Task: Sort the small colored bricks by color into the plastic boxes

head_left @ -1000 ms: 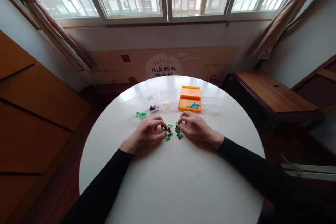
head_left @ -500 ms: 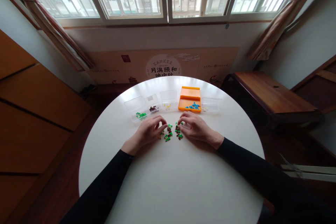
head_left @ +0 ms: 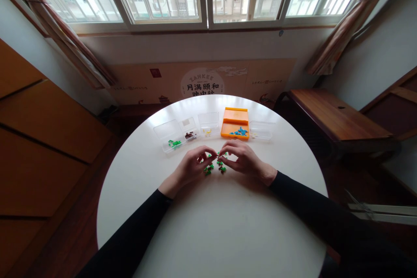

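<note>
Small heap of green and brown plastic pieces (head_left: pixel 213 166) at mid-table, just before the orange tray (head_left: pixel 235 122) | left hand (head_left: pixel 192 167) and right hand (head_left: pixel 243 159) over the heap, fingertips pinched together above it, what they grip too small to tell | likely sorting; next calls for precise pinching | clear boxes (head_left: pixel 182 132) beside tray | white round table (head_left: pixel 211 226)

Under my hands: small green and dark brown plastic pieces (head_left: pixel 213 166) on round white table (head_left: pixel 228 226). Beyond, orange plastic tray (head_left: pixel 235 122) holding blue pieces (head_left: pixel 239 131).
</note>
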`<state>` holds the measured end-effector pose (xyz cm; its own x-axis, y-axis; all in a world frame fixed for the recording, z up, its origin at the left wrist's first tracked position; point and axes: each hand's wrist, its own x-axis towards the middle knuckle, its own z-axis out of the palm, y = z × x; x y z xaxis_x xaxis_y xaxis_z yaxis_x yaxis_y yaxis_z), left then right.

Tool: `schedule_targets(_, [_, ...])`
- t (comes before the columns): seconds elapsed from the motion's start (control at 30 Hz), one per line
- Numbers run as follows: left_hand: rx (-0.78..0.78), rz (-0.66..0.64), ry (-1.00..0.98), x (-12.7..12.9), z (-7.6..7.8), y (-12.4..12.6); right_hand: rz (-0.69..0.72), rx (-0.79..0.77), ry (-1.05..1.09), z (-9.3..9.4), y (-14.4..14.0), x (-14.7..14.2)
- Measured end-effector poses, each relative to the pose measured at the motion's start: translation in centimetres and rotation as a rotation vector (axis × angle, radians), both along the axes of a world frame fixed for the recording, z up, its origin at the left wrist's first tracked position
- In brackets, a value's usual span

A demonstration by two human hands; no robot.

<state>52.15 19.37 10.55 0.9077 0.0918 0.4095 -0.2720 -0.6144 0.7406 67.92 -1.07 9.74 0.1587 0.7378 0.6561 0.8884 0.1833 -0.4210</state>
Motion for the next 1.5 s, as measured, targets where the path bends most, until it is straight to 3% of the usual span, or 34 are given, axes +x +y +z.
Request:
schedule_targets(1.03, [0.12,0.037,-0.121,-0.2,0.4,0.2,-0.022,0.012,-0.02,0.0,0.1,0.0])
schedule_targets(1.13, [0.217,0.181,-0.136,-0.2,0.8,1.0,-0.027,-0.006,0.018,0.0,0.1,-0.1])
schedule_targets(1.33, [0.47,0.683,-0.196,0.0,1.6,4.9,-0.026,-0.038,0.06,0.1,0.0,-0.3])
schedule_targets(1.5, [0.562,0.777,-0.136,0.2,1.0,7.1,-0.03,-0.049,0.079,0.2,-0.1,-0.4])
